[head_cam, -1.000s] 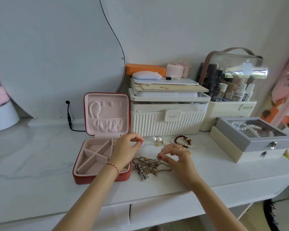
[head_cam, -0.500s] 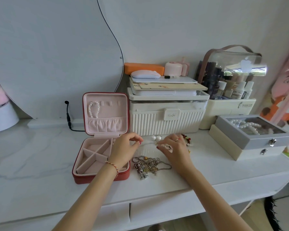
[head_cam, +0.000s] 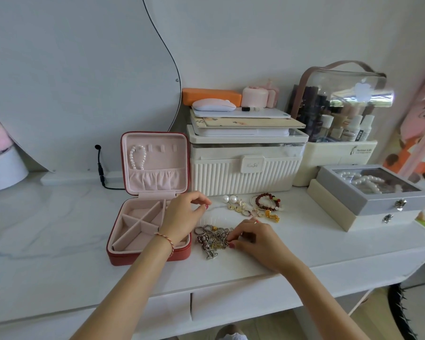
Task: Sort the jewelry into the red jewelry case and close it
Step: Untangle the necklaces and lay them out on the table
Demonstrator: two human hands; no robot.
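White marble-look tabletop, white wall; red jewelry case open. Right hand grip pinches chain pile; left hand loosely curled, empty.

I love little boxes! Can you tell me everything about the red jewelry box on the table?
The red jewelry case sits open on the white table, its lid standing upright. Outside looks like red leather; inside is soft pink. The lid holds a pearl bracelet on a hook above a gathered pocket. The bottom has divided compartments, and those in view look empty. The left hand hovers over its right side, hiding that part.
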